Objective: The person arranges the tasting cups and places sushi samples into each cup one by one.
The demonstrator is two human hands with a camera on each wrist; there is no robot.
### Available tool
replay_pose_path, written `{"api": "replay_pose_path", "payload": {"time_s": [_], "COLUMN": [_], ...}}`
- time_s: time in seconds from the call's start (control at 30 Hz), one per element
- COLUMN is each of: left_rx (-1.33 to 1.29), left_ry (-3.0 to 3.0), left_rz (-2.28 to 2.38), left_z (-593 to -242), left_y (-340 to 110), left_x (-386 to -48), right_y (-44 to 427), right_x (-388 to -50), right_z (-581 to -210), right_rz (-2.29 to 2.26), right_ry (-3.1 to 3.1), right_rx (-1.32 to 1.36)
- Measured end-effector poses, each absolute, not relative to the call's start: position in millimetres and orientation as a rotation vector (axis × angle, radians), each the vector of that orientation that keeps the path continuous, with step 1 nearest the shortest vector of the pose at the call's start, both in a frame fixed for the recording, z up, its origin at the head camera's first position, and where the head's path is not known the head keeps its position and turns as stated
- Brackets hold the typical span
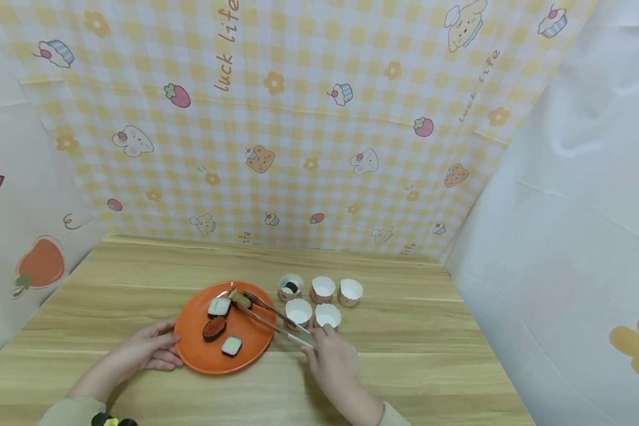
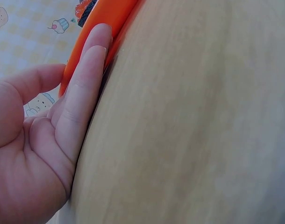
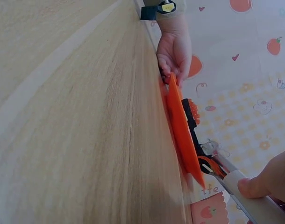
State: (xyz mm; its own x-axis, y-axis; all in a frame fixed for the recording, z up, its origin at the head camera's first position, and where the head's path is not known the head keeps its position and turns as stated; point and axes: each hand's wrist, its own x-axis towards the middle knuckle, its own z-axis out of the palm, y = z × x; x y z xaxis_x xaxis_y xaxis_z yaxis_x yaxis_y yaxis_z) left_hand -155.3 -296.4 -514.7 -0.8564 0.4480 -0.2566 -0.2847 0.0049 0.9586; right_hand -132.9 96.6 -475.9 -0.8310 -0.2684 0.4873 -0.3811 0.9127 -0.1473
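An orange plate lies on the table in the head view, its left rim held between the thumb and fingers of my left hand. My right hand grips tongs with white handles and metal ends. Their tips reach a yellowish-green toy sushi piece at the plate's upper right; whether they pinch it is unclear. Also on the plate are a white-topped sushi piece, a red roe sushi and a small white roll with a yellow centre.
Several white scalloped cups stand right of the plate. The back-left cup contains a black-and-white piece. The nearest cup is just beyond my right hand. A yellow checked cloth hangs behind the wooden table.
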Motion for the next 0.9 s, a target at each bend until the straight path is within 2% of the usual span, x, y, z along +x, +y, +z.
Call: {"api": "replay_pose_path", "payload": {"time_s": [0.9], "left_rx": [0.155], "left_ry": [1.802], "left_rz": [1.897], "left_z": [-513.4], "left_y": [-295.0], "left_x": [-153.9], "right_y": [108.2], "right_x": [-127.6], "right_z": [-463.6], "right_rz": [0.422], "right_ry": [-2.577], "right_rx": [0.493]}}
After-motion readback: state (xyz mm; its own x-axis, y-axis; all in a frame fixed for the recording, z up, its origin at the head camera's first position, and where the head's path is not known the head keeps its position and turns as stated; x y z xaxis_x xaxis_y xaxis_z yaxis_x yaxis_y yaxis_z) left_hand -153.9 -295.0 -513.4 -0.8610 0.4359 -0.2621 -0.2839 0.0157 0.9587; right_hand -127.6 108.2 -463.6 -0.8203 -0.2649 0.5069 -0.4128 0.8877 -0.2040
